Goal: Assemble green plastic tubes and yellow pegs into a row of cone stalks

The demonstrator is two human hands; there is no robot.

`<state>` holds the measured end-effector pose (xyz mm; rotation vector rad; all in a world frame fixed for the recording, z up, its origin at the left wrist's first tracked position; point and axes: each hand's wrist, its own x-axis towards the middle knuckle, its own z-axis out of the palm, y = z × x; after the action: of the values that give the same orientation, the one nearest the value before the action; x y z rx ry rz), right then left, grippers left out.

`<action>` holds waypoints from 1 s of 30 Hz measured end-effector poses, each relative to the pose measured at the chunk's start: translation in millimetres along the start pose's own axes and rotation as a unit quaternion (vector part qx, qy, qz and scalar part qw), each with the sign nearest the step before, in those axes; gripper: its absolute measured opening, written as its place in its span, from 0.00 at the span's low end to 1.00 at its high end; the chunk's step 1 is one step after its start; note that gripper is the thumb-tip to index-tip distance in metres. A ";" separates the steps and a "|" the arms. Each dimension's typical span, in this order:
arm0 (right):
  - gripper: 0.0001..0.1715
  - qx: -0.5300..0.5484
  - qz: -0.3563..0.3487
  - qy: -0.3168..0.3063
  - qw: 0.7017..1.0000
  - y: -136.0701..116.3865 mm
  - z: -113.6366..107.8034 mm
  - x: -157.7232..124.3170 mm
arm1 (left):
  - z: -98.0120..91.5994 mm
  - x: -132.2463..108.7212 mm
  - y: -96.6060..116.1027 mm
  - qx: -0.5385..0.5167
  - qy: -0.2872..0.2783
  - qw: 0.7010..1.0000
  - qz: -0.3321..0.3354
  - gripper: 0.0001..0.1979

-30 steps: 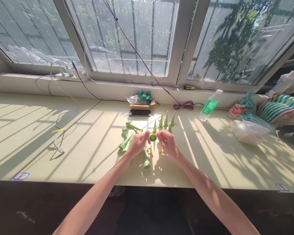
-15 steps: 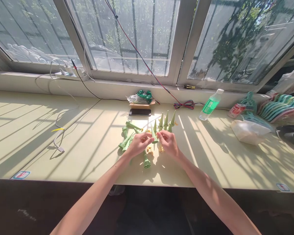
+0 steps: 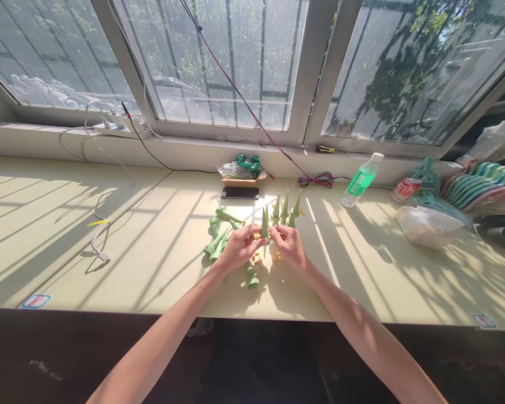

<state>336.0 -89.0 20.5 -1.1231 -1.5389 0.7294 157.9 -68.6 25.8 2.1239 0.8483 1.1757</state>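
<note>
Between my two hands a green plastic cone stands with its point up. My left hand pinches it near the base. My right hand has thumb and fingers pressed together close to its right side; what those fingertips hold is too small to make out. Just beyond stand several similar green cones with yellow bits at their sides. Left of my left hand lies a pile of green flared tubular pieces. One more flared piece lies nearer the table edge. Small yellow pieces lie under my hands.
A black phone lies before a small cardboard box with plastic wrap. To the right are a bottle, a can, a plastic-wrapped container and hangers. A white cable crosses the table at left.
The held cone has turned from leaning to nearly upright, and its base is now more hidden by my left fingers. Both hands have stayed almost in place.
</note>
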 end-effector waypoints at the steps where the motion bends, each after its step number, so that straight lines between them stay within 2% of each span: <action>1: 0.27 0.004 -0.001 -0.005 1.000 -0.3 0.2 -0.2 | -0.4 0.8 1.9 -0.005 0.001 1.000 -0.015 0.13; 6: 0.25 0.016 -0.028 -0.049 0.998 0.5 0.4 -2.8 | -3.5 3.1 4.7 -0.042 0.000 0.997 -0.058 0.16; 13: 0.25 -0.038 -0.066 -0.060 0.995 -2.6 -1.4 -4.8 | -6.9 2.6 4.0 -0.067 -0.035 0.996 -0.049 0.15; 22: 0.20 -0.091 -0.131 -0.087 0.983 -5.0 -4.3 -4.6 | -10.0 2.7 5.8 -0.073 -0.071 0.994 -0.045 0.16; 30: 0.18 -0.092 -0.138 -0.102 0.981 -11.0 -5.5 -4.2 | -10.5 1.8 1.3 -0.064 -0.086 0.992 -0.063 0.17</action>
<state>338.2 -97.6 30.1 -0.9622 -1.9237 0.5321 149.8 -66.3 32.5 2.0023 0.7945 0.9425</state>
